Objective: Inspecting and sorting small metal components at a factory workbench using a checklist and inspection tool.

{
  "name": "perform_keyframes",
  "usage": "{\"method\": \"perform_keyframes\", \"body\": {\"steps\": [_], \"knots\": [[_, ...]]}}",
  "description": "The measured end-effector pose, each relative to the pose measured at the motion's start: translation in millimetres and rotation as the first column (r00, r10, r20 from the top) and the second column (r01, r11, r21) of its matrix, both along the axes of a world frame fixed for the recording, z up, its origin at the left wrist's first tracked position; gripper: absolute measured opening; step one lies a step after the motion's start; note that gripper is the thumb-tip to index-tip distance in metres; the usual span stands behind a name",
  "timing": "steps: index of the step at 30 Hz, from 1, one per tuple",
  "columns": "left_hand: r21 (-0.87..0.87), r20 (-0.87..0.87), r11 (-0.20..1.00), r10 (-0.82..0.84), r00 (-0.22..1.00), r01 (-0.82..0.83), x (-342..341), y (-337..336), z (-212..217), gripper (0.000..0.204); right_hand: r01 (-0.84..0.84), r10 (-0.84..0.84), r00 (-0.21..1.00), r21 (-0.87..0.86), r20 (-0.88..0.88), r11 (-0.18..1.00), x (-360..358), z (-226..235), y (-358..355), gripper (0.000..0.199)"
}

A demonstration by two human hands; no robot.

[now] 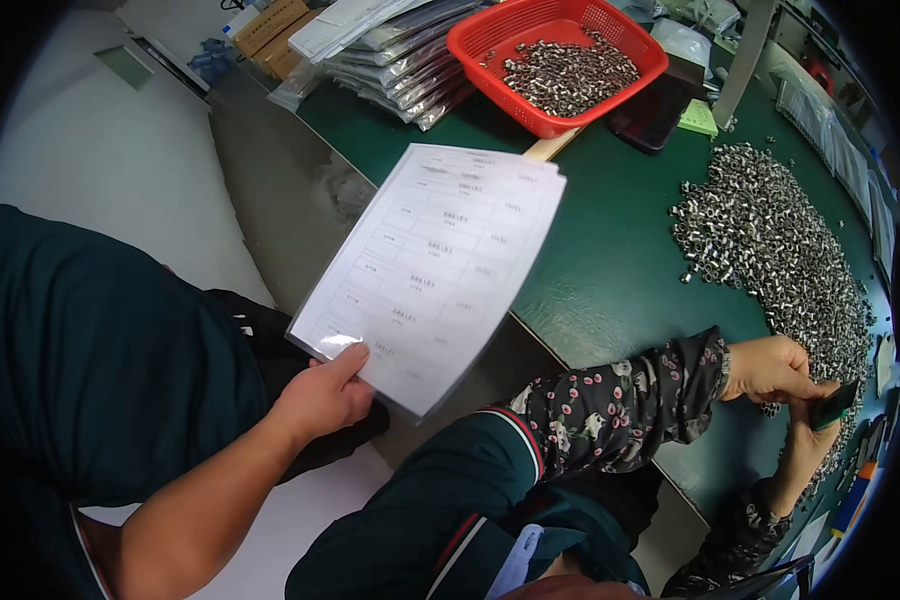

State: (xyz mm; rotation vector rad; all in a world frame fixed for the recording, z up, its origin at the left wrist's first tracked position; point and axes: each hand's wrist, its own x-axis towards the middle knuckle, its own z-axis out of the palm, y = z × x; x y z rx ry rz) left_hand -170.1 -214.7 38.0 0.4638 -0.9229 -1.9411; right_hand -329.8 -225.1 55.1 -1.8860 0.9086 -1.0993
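While gripping dark green piece (pixel 838 403): right hand (pixel 808 448), near right, over metal-parts pile (pixel 770 225).
Left hand (pixel 763 368): fingers bent, just beside right hand; cannot tell whether gripping.
Desk (pixel 610 260) edge: diagonal, far left to near right, crossed by flowered sleeve (pixel 620 415).
Open room: between pile and co-worker's sheet (pixel 430 270).
Surface: green, red basket (pixel 532 112) far.
Room: grey floor (pixel 260 180), left.

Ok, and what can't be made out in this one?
All in the head view:
Dark piece between the person's left hand and right hand: kind unclear, fingers partly cover it.
Sheet in the co-worker's hand: print mostly too small to read.
Co-worker's head: cut off by the picture's edge.
Red basket: floor mostly hidden beneath metal pieces.
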Motion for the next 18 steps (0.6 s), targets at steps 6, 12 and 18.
{"method": "perform_keyframes", "body": {"steps": [6, 12, 18], "knots": [[-0.173, 0.096, 0.968, 0.199, 0.975, -0.181, -4.3, -1.9, 1.7, 0.016, 0.064, -0.064, 0.997, -0.012, -0.047, 0.998, -0.5, -3.3, 3.8, 0.015], [-0.132, 0.123, 0.977, 0.184, 0.975, -0.167, -5.1, -4.2, -0.4, 0.018, 0.07, -0.073, 0.997, 0.081, 0.029, 0.994, -2.8, -1.0, 5.3, 0.013], [-0.013, 0.108, 1.0, 0.001, 0.994, 0.0, -1.6, -5.8, -1.0, 0.019, -0.001, -0.006, 0.999, 0.167, 0.042, 0.986, -7.1, 4.4, 6.9, 0.015]]}}
